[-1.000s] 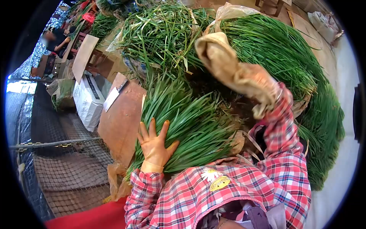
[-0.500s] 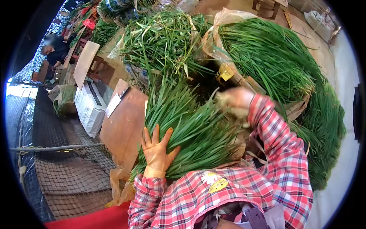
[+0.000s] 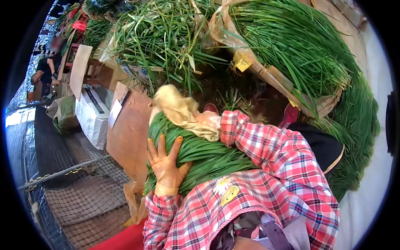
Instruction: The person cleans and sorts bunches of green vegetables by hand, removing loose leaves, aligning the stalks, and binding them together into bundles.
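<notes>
A thick bunch of long green chives lies across my lap, its leaves bending over to the right. My left hand, in a thin orange-tan glove, rests flat on the left side of the bunch with its fingers spread. My right hand wears a loose cream glove and is at the far end of the bunch, over the leaves. Motion smears its fingers, so their grip does not show. The loose cuff of the glove hangs onto the leaves.
Loose, tangled chives pile up ahead. Neater chives lie at the right in plastic wrapping. At the left are a brown board with a knife-like blade, a white box and netting. Another person sits farther back.
My right hand has swung left from the right side of the bunch to its far end. The leaves, spread out before, now bend over to the right. My left hand stays on the bunch.
</notes>
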Tool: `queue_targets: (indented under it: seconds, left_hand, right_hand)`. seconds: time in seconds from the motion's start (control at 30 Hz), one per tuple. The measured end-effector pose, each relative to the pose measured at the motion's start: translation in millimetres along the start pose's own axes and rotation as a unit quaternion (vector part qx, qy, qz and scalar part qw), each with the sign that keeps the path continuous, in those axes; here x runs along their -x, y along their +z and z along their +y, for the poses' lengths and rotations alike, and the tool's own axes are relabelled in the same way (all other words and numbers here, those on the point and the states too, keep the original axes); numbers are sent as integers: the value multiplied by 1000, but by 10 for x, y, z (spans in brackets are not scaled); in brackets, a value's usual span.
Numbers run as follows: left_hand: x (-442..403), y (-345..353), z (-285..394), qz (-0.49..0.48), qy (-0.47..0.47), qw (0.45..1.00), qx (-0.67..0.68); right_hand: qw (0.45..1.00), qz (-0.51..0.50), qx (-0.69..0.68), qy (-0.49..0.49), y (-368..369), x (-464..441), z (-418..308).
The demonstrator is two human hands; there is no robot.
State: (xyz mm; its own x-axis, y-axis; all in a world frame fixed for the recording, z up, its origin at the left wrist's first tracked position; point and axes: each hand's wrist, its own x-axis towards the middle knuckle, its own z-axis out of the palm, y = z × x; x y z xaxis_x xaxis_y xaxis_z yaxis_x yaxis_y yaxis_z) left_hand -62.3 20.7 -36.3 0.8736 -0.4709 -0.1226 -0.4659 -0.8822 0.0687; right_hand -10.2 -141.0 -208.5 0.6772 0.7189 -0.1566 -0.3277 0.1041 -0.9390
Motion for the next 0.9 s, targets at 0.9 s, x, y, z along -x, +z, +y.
queue_targets:
  seconds: [0.9]
  left_hand:
    - [10,112,158,9,-41,995,-96]
  right_hand:
    - [955,36,268,-119,530,1338,-67]
